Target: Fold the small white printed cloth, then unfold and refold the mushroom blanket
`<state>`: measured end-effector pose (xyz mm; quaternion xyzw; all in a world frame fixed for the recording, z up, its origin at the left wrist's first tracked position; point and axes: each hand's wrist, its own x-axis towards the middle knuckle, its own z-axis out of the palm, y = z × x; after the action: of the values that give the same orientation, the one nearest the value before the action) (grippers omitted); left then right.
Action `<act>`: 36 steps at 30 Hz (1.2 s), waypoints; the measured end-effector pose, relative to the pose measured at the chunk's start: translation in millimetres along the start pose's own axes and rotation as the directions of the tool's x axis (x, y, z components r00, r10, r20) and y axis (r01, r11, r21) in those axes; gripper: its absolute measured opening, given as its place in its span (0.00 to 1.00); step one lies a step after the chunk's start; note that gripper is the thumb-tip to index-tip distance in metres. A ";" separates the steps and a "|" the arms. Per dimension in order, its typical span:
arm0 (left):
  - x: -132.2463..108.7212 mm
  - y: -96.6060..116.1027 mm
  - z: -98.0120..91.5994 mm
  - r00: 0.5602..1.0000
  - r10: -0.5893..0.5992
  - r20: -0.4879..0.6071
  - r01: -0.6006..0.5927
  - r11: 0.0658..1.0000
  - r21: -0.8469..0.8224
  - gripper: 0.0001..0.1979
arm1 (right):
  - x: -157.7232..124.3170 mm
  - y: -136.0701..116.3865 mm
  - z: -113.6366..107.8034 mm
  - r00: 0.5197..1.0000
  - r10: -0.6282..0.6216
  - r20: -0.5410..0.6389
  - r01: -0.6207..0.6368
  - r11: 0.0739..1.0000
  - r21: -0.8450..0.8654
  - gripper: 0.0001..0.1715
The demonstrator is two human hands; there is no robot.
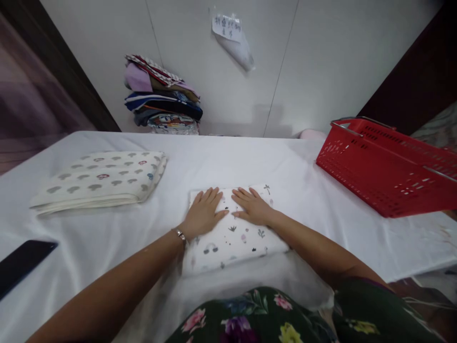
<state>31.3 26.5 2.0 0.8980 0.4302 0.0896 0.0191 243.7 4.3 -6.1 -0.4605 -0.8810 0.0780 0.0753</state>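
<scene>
A folded white cloth (239, 243) printed with small plants and a rainbow lies on the white-covered table, close in front of me. My left hand (204, 213) rests flat on its upper left part, fingers stretched out and pointing away from me. Flat on the upper right part lies my right hand (254, 207), its fingers also spread. Both thumbs point inward at each other with a small gap between them. A silver bracelet (180, 236) is on my left wrist. Neither hand grips anything.
Another folded cloth (103, 178) with grey mushroom-like prints lies at the left. A dark phone-like slab (26, 262) is at the near left edge. A red plastic basket (385, 166) stands at the right. Behind the table rises a stack of folded clothes (164, 97) against the wall.
</scene>
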 end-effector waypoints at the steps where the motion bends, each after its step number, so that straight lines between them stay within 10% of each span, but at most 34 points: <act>1: -3.2 -0.9 6.4 1.000 -0.006 -0.001 0.006 1.000 -0.002 0.32 | 0.1 0.9 1.9 1.000 0.005 0.009 -0.005 1.000 -0.001 0.38; 16: -2.2 -11.8 9.8 0.999 -0.017 0.038 0.021 0.994 -0.106 0.32 | -19.6 29.5 -18.3 0.960 0.280 0.029 -0.281 0.958 0.047 0.38; 22: -46.4 -8.0 -12.7 0.995 -0.097 0.024 0.100 0.975 -0.201 0.31 | -64.2 -5.8 -18.0 0.960 0.266 -0.086 -0.261 0.963 0.059 0.35; 30: -74.8 -6.8 4.7 0.965 -0.259 0.042 0.254 0.884 -0.393 0.30 | -90.3 2.4 7.0 0.910 0.399 -0.110 -0.350 0.883 0.312 0.33; 33: -80.7 -12.0 1.4 0.904 -0.422 -0.069 0.343 0.812 -0.473 0.27 | -97.8 9.6 4.4 0.807 0.536 -0.248 -0.364 0.782 0.506 0.33; 36: -90.7 -15.5 -6.7 0.814 -0.580 0.004 0.488 0.680 -0.547 0.28 | -108.7 16.2 1.8 0.653 0.745 -0.136 -0.426 0.509 0.748 0.33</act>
<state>-37.5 -34.4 -6.2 0.6809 0.6326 0.2698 0.2517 317.6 -76.2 -17.8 -0.6850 -0.5332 0.2965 0.3981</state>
